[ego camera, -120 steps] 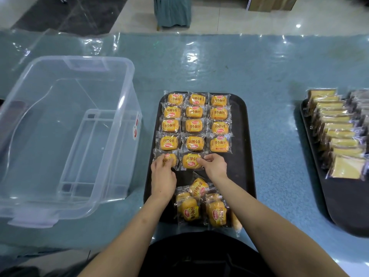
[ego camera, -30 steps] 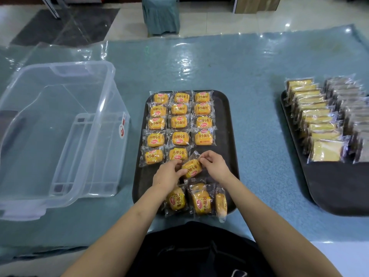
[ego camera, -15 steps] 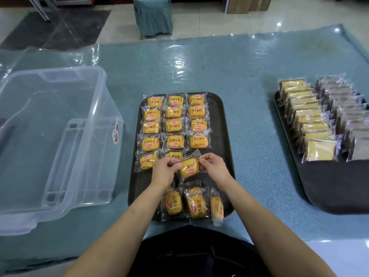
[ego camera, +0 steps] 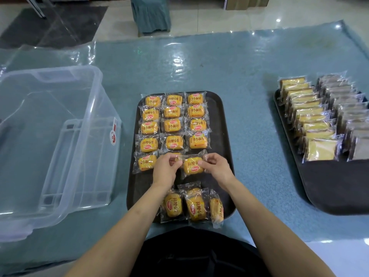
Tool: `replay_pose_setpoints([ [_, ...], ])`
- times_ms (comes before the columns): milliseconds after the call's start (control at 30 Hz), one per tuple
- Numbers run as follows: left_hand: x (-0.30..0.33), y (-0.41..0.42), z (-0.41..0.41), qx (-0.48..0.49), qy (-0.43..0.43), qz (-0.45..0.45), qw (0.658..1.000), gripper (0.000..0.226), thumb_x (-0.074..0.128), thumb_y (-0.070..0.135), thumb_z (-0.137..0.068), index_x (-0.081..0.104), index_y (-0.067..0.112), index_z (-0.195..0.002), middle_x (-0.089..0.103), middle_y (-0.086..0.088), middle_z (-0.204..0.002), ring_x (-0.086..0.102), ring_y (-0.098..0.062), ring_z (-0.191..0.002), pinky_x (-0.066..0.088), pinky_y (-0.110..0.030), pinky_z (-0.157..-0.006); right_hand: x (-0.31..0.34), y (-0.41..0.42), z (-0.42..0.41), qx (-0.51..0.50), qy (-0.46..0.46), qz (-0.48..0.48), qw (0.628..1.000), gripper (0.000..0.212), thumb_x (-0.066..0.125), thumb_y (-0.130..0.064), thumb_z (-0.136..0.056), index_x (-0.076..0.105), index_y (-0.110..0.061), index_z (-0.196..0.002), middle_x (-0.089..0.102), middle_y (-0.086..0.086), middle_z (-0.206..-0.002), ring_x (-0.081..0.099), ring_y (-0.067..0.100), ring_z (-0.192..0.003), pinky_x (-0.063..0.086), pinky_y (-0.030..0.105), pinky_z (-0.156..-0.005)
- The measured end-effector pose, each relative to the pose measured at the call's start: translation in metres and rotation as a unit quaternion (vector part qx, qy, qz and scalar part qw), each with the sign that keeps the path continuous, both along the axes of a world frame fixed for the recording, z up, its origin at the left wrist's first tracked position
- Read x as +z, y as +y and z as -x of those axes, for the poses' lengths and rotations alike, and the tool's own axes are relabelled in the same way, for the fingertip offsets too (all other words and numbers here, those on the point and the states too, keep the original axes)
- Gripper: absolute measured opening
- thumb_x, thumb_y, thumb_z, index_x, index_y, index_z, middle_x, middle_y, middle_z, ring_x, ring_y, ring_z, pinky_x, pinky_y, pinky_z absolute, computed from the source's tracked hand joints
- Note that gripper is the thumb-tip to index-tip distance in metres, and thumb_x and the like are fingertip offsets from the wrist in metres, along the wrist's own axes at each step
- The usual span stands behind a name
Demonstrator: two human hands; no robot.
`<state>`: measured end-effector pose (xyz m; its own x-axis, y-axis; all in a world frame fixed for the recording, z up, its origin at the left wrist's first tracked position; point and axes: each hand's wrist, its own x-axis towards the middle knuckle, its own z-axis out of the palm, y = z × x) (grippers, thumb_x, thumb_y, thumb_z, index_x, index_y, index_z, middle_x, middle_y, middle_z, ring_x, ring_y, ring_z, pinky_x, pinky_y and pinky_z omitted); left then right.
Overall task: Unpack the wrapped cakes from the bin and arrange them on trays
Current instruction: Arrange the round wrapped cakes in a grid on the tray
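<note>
The worktop (ego camera: 229, 62) is covered in a shiny teal sheet, and the biggest thing on it is the clear plastic bin (ego camera: 60, 140) on the left, which looks see-through right down to its ribbed bottom; its near-left corner runs out of the picture. In the middle sits a dark tray (ego camera: 219, 120) with its long axis running away from the person. On it there are rows of small wrapped cakes (ego camera: 172, 125), three across, little yellow loaves in clear wrappers with red and yellow printing, lying flat with their crimped ends left and right. Some labels read right way up, some upside down.

Over on the right is a second dark tray (ego camera: 329, 186), cut off by the picture's edge, holding overlapping rows of wrapped yellow slices (ego camera: 311, 118) and brownish ones (ego camera: 347, 108) that are too blurry to read.

At the near end of the middle tray is a loose pile of cakes (ego camera: 194, 206), turned lengthways and leaning on each other.

The held cake (ego camera: 192, 164) is in the fifth row, right column spot, long axis left to right, label upside down. The left hand (ego camera: 165, 168) pinches its left wrapper end, the right hand (ego camera: 216, 166) pinches the right end. The left hand hides most of the middle cake in that row.
</note>
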<state>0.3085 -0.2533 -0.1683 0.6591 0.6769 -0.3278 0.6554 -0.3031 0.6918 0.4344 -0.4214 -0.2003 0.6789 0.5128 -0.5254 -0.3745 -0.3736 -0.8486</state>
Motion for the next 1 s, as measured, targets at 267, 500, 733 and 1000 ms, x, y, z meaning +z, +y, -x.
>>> replay_pose_setpoints([
  [267,-0.006,0.002,0.008,-0.140,0.086,-0.206,0.965,0.036,0.058,0.021,-0.102,0.065,0.019,-0.138,0.050,0.000,-0.145,0.043,-0.023,-0.134,0.043,-0.039,-0.115,-0.015,0.002,-0.020,-0.088,-0.021,0.060,0.994,0.037,0.088,-0.032,-0.084,0.065,-0.019,-0.110,0.074,0.002,-0.111,0.072,0.017,-0.106,0.061,0.042,-0.095],
  [500,-0.005,-0.002,0.010,-0.192,0.139,-0.201,0.950,0.048,0.054,0.022,-0.103,0.050,0.020,-0.151,0.036,-0.002,-0.158,0.033,-0.025,-0.145,0.040,-0.041,-0.118,-0.018,0.012,-0.023,-0.089,-0.036,0.092,0.991,0.035,0.087,-0.034,-0.085,0.064,-0.022,-0.108,0.073,-0.002,-0.109,0.071,0.015,-0.103,0.061,0.043,-0.096],
  [733,-0.004,-0.002,0.012,-0.197,0.141,-0.187,0.952,0.051,0.054,0.021,-0.103,0.045,0.020,-0.154,0.032,-0.003,-0.161,0.028,-0.026,-0.149,0.043,-0.042,-0.116,-0.012,0.019,-0.017,-0.062,-0.107,0.164,0.979,0.041,0.085,-0.040,-0.086,0.064,-0.018,-0.114,0.069,-0.004,-0.107,0.066,0.013,-0.099,0.054,0.027,-0.082],
  [1000,-0.005,-0.005,0.016,-0.197,0.131,-0.178,0.955,0.051,0.049,0.020,-0.106,0.041,0.017,-0.156,0.023,-0.004,-0.170,0.018,-0.027,-0.156,0.023,-0.040,-0.126,-0.009,0.020,-0.013,-0.062,-0.141,0.193,0.969,0.039,0.084,-0.039,-0.087,0.065,-0.017,-0.113,0.066,-0.004,-0.103,0.065,0.012,-0.094,0.045,0.017,-0.067],
])
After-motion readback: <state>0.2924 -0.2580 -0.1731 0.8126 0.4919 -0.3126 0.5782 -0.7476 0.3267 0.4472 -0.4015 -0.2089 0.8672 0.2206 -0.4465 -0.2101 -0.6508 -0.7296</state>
